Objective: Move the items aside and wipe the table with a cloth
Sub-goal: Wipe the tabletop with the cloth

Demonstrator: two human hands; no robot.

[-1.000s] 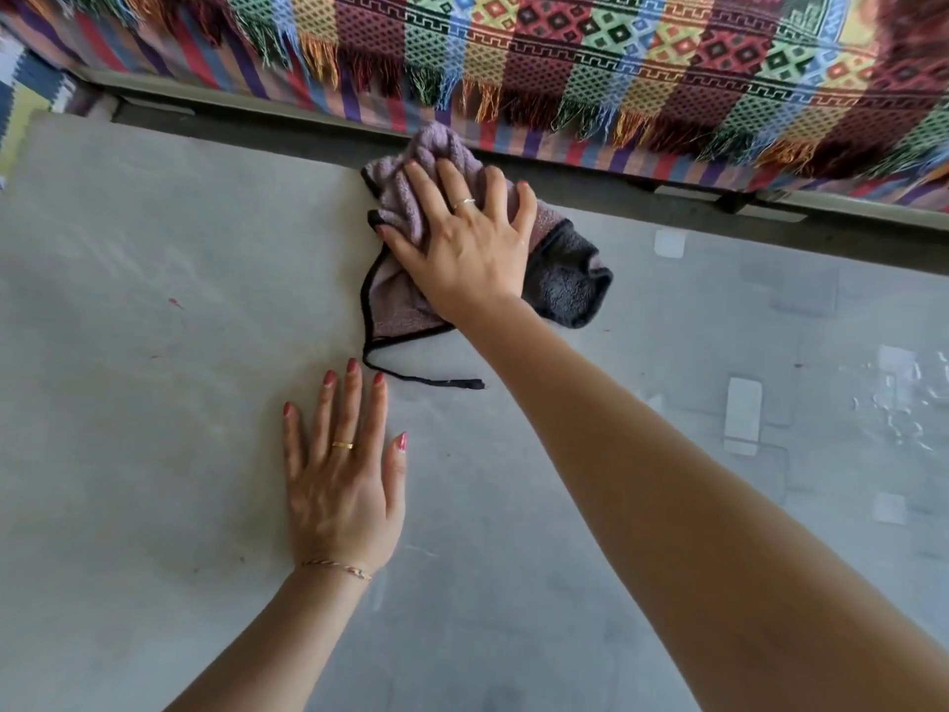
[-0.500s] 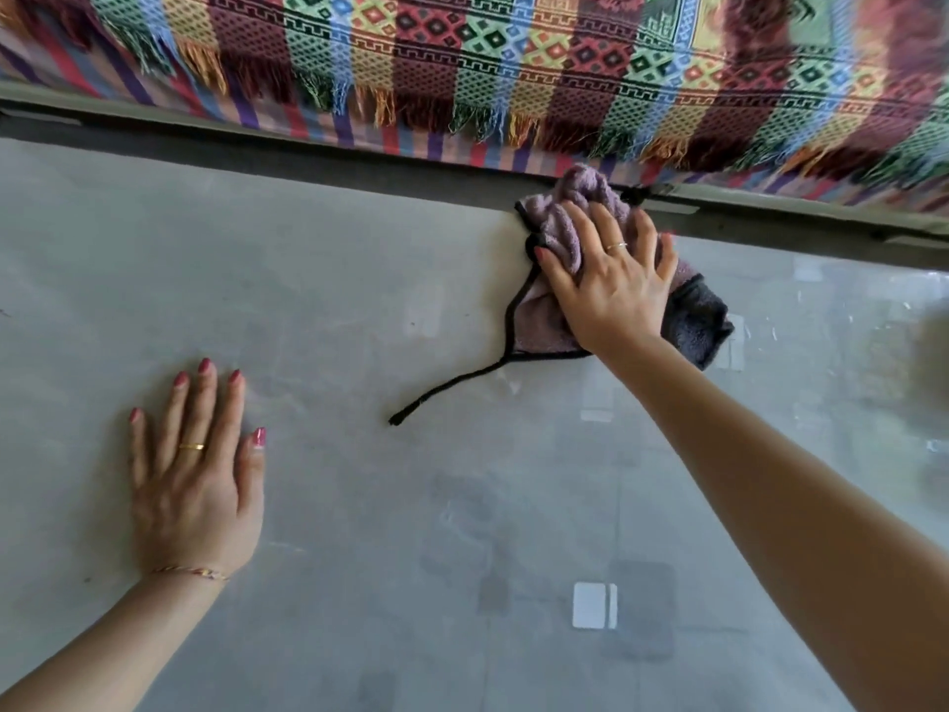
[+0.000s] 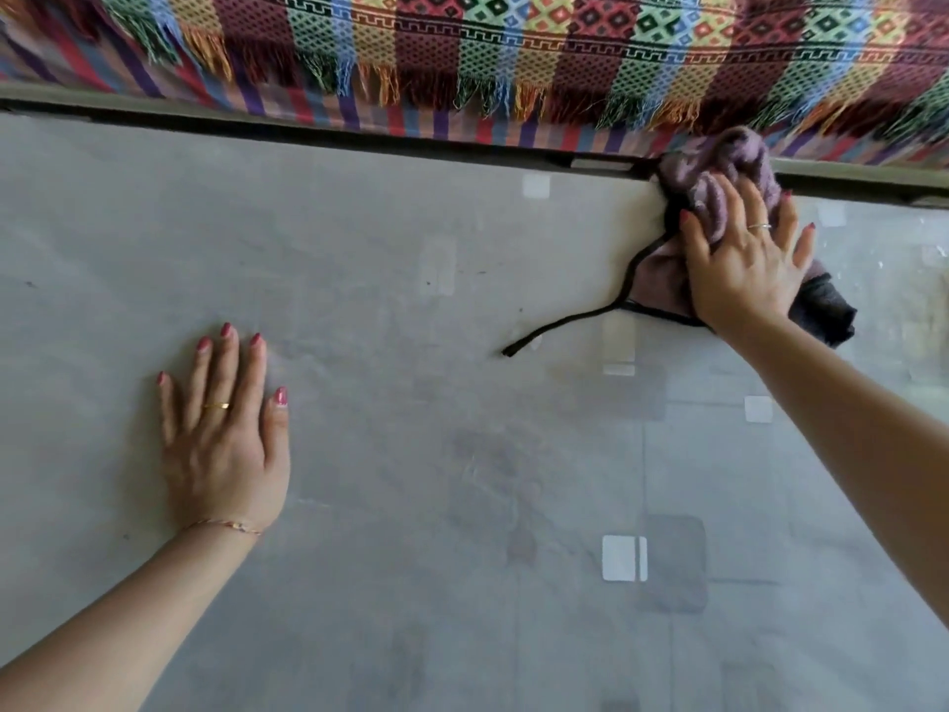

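My right hand, fingers spread, presses the purple cloth against the table's far edge, unwiped surface stretching toward me, while my left hand lies flat, well apart.

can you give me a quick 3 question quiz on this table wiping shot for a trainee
1. True or false: the left hand is pressing the cloth.
2. Multiple choice: the cloth's loose black cord trails toward
A. the left hand
B. the fringed blanket
C. off the table's near edge
3. Fill in: the right hand presses the cloth near the table's ____ edge.

Key
1. False: the left hand lies flat on the bare table, well apart from the cloth.
2. A
3. far, next to the blanket.
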